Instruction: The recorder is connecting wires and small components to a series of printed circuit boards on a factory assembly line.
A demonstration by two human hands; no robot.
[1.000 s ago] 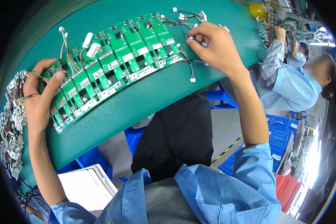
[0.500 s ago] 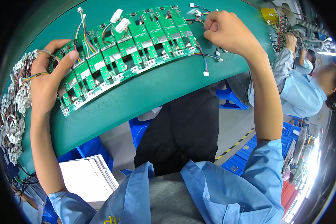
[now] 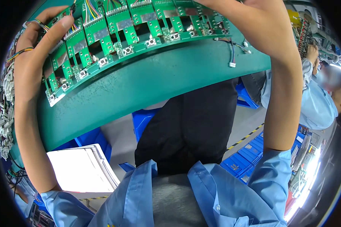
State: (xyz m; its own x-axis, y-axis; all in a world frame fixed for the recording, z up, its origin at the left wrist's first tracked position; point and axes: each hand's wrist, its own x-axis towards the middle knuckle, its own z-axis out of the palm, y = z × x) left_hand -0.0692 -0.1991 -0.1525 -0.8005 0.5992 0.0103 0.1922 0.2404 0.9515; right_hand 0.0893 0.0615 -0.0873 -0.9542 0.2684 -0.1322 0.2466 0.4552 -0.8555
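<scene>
A long green circuit board panel (image 3: 125,26), made of several joined boards with small push buttons along its near edge, lies across the bench. My left hand (image 3: 34,45) grips its left end, thumb on top beside a wire connector. Thin coloured wires (image 3: 26,49) run between the fingers of that hand. Multicoloured wires (image 3: 90,9) rise from connectors on the left boards. My right hand (image 3: 250,15) reaches over the panel's right part; the upper edge of the picture cuts off its fingers. Beyond the panel's right end lies a wire lead with a white plug (image 3: 232,64).
The bench has a green mat (image 3: 147,75). Piled white-plugged cables (image 3: 5,117) lie along its left side. White sheets (image 3: 83,170) rest low at the left, near a blue stool (image 3: 142,121). Blue crates (image 3: 238,159) stand on the floor. A co-worker (image 3: 310,94) sits at the right.
My right hand has moved from beside the panel's right end leftward over its far side. The panel now appears larger and higher, its far edge cut off. My left hand keeps its grip.
</scene>
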